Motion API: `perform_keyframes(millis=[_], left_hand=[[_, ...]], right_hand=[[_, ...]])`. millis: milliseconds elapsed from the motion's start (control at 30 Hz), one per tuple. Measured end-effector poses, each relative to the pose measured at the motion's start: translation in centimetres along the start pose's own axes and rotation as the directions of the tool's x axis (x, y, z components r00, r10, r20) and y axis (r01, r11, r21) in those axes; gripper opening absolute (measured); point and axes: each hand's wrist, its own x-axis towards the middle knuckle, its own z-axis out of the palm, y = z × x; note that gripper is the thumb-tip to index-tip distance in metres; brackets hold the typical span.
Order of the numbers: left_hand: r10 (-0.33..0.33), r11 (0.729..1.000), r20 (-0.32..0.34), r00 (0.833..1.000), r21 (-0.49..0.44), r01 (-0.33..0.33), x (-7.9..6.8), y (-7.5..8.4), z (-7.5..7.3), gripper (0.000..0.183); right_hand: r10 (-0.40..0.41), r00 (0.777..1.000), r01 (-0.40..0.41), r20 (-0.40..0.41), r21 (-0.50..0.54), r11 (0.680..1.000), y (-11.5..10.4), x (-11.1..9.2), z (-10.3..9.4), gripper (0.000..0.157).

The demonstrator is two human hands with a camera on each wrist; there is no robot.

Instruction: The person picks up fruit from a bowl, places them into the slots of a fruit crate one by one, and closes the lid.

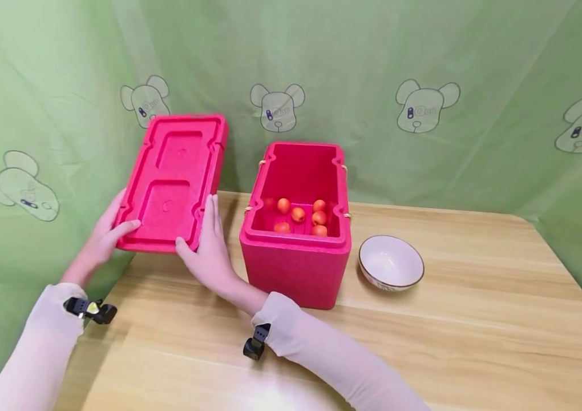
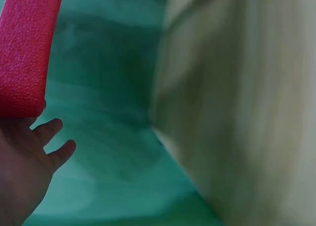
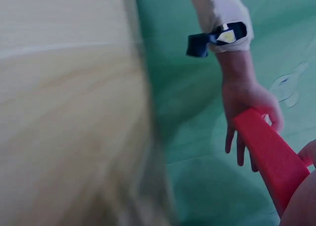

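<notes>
Both hands hold a red foam lid (image 1: 170,182) tilted above the table's left end, its recessed face toward the head camera. My left hand (image 1: 105,231) grips the lid's near left corner, thumb over the rim. On the right edge my right hand (image 1: 211,251) grips it, thumb at the near rim and fingers along the side. In the left wrist view the left hand (image 2: 24,161) has its fingers under the lid (image 2: 24,53). Beside the lid stands an uncovered red foam box (image 1: 296,268) with several small orange-red fruits (image 1: 298,214) inside.
A white bowl (image 1: 391,260) with a dark rim stands just right of the box on the wooden table (image 1: 476,319). Green curtains (image 1: 352,68) with printed bear heads hang behind and at both sides. Yellowish cord loops (image 1: 248,209) sit on the box's side rims.
</notes>
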Motion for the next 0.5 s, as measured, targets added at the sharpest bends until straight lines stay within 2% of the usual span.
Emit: perform_keyframes(millis=[133, 300, 500], left_hand=[[0.088, 0.988, -0.031, 0.996, -0.121, -0.091, 0.8, 3.1, -0.4, 0.073], [0.182, 0.937, -0.06, 0.982, -0.292, -0.191, 2.1, 7.5, 0.2, 0.078], [0.282, 0.889, -0.05, 0.958, -0.362, -0.281, 3.0, 11.9, 1.7, 0.087]], right_hand=[[-0.115, 0.992, 0.115, -0.051, -0.003, 0.993, -2.5, 0.2, -1.2, 0.101], [-0.234, 0.964, 0.23, -0.128, -0.043, 0.972, -5.7, 0.2, -3.8, 0.103], [-0.308, 0.936, 0.296, -0.171, -0.094, 0.951, -8.7, -0.1, -7.7, 0.1]])
